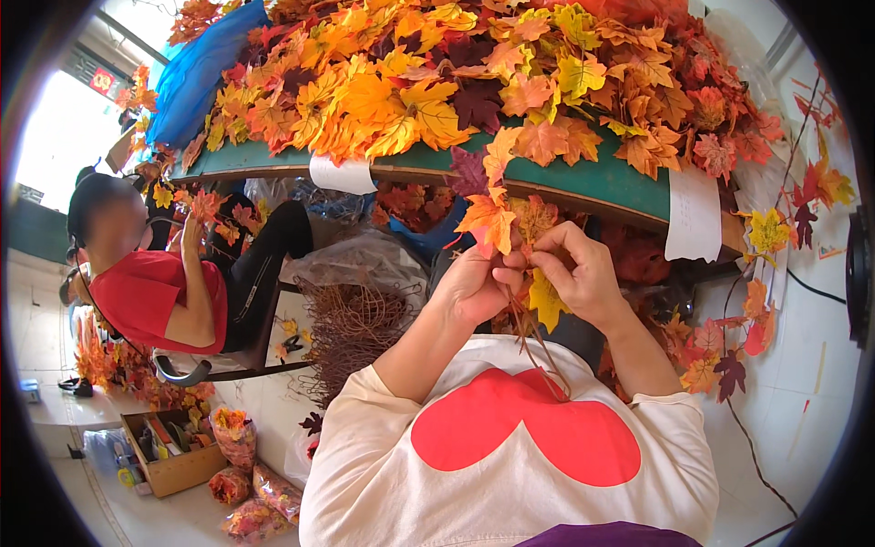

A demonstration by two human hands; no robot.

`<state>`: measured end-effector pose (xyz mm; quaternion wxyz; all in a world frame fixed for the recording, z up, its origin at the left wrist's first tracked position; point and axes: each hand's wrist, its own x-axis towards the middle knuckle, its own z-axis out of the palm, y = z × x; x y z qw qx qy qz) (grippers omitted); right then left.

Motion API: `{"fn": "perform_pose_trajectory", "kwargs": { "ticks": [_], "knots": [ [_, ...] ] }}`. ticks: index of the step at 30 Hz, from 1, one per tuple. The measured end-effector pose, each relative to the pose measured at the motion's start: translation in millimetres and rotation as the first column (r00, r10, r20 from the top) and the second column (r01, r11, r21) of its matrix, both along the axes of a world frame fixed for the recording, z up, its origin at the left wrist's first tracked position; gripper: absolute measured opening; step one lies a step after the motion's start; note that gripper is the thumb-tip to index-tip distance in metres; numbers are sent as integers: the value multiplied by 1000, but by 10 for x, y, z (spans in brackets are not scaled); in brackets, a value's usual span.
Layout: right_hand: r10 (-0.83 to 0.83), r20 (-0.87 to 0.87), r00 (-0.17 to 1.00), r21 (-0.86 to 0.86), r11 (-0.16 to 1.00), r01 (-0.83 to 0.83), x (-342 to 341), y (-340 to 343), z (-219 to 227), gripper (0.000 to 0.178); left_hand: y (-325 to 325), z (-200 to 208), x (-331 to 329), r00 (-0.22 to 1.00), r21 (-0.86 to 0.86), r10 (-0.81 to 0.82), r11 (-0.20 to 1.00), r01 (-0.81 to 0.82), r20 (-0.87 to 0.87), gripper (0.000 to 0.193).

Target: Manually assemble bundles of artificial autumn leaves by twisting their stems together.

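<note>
- So, starting at the fingers (513,260): the left hand (474,284) has its thumb and fingertips closed in a pinch on a leaf spray (488,225), just in front of the bench edge.
- The right hand (581,281) is right beside it, thumb and forefinger curled in almost together at the leaf bases. Can't tell if they've actually got hold of something — too small to see.
- Brown stems (529,339) trail from under the fingers onto the shirt front, and a yellow leaf (545,300) hangs below the right fingertips.
- My two cents for this fiddly bit: let the left pinch do the steadying, low on the stems, and use only the right fingertips for the fine work. Keep the leaf faces out of the grip (I'd guess they crease easily) and those loose stems away from each other — they look ready to tangle.
- Further out, the green bench (592,187) carries a big leaf pile (383,102), with white paper (694,215) hanging over its edge.
- Down left there's a heap of brown wiry stalks (351,330), then a co-worker (196,305) in red, seated with leaves in hand.
</note>
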<state>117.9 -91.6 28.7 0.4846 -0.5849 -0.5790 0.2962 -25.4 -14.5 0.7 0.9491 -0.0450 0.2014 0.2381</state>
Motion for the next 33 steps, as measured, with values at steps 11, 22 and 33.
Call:
{"fn": "perform_pose_trajectory", "kwargs": {
  "ticks": [11,22,33],
  "knots": [
    [-154,27,988,163,975,148,-100,1,-92,10,-70,-29,-43,998,-1,-14,1000,14,65,12],
    [-197,-90,976,143,967,209,-150,14,-168,10,-91,-68,-15,1000,25,-8,1000,9,-17,13],
    [-251,30,968,217,947,238,-166,9,-160,10,-91,-166,-12,987,36,-7,999,1,161,17]
  ]
}}
